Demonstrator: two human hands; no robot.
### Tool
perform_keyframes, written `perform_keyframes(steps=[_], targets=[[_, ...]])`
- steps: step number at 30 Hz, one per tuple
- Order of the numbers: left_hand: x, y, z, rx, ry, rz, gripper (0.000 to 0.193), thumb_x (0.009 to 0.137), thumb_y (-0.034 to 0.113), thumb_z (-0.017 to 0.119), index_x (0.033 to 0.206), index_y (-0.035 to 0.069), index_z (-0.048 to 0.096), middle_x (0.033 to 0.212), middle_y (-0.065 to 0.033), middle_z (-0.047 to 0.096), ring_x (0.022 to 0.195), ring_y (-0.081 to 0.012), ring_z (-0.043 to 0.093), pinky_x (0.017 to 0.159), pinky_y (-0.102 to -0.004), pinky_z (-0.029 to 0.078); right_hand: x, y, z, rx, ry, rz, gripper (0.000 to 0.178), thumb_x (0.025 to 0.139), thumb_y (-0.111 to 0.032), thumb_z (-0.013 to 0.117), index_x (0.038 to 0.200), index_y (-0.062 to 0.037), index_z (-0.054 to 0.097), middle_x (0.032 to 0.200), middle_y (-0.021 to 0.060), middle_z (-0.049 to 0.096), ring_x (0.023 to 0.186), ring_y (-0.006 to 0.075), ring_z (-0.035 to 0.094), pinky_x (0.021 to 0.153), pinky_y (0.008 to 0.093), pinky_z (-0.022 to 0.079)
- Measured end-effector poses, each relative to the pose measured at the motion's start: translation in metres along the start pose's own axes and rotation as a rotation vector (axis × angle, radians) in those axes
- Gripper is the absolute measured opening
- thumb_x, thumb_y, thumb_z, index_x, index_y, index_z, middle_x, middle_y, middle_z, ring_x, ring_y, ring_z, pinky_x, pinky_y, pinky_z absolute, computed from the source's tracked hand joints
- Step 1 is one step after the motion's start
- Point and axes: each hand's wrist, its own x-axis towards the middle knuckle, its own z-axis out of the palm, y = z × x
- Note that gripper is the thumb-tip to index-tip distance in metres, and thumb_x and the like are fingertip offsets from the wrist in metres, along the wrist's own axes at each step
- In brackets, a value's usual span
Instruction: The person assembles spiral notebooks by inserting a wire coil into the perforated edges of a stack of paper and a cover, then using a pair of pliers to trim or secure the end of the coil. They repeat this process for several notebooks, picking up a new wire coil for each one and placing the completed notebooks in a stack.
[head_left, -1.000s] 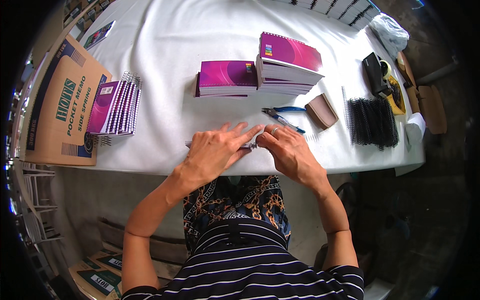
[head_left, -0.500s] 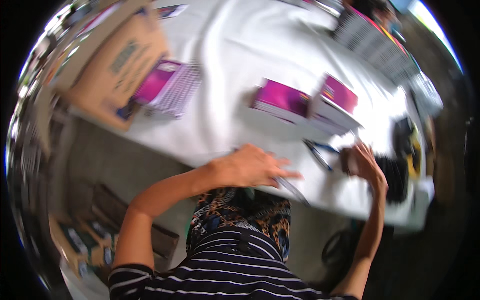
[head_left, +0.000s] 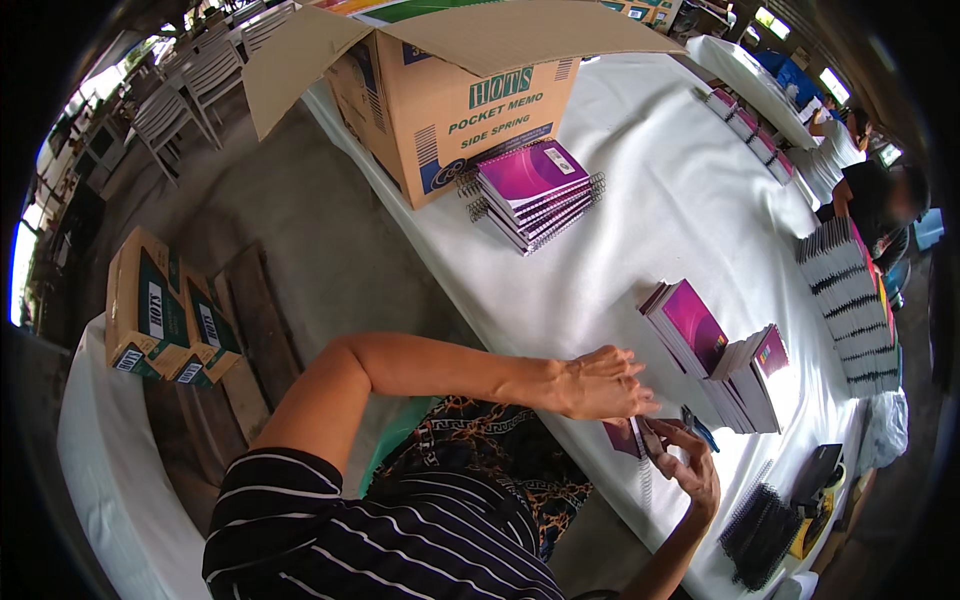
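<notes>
Close together at the table's near edge, my two hands work at a small purple-covered notebook (head_left: pixel 622 438) with a thin spiral coil. My right hand (head_left: pixel 690 465) is closed on the notebook's edge, thumb and fingers pinching it. Over its far end, my left hand (head_left: pixel 598 385) has its fingers bent and drawn together; what they grip is hidden beneath them. Blue-handled pliers (head_left: pixel 702 430) lie just beyond my right fingers, partly covered. Behind them stand two piles of purple-covered pads, a left one (head_left: pixel 690 325) and a right one (head_left: pixel 757 385).
Spiral-bound purple notebooks (head_left: pixel 535 190) are stacked by an open cardboard box (head_left: pixel 480 115). Black coils (head_left: pixel 760 535) and a yellow-black tape dispenser (head_left: pixel 815 525) lie at right. A tall notebook stack (head_left: pixel 850 305) stands near another person (head_left: pixel 880 205). Smaller boxes (head_left: pixel 170 315) are at left.
The view has swung left, and the blur has cleared. My hands were apart, the left with a thin coil; now they meet at the notebook, which my right hand grips.
</notes>
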Motion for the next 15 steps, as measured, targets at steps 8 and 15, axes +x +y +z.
perform_keyframes(steps=[8,15], targets=[[-0.001,-0.008,-0.011,0.054,-0.035,-0.022,0.065,0.084,0.044,0.071,0.137,0.012,0.053,0.109,-0.0054,0.067,0.111,-0.0311,0.063,0.097,-0.0512,0.050,0.007,0.003,0.000,-0.024,0.068,-0.079,0.063,0.078,-0.036,0.070,0.124,0.0061,0.063,0.118,0.0208,0.063,0.107,0.0283,0.060,0.097,0.0392,0.044],[0.001,-0.011,-0.026,-0.074,-0.134,-0.101,0.080,0.080,0.046,0.074,0.147,0.017,0.043,0.122,-0.0028,0.063,0.117,-0.0317,0.060,0.076,-0.0417,0.062,0.012,0.001,0.001,0.042,0.076,-0.107,0.071,0.077,-0.042,0.066,0.128,0.0077,0.060,0.125,0.0224,0.058,0.113,0.0319,0.057,0.101,0.0410,0.041]])
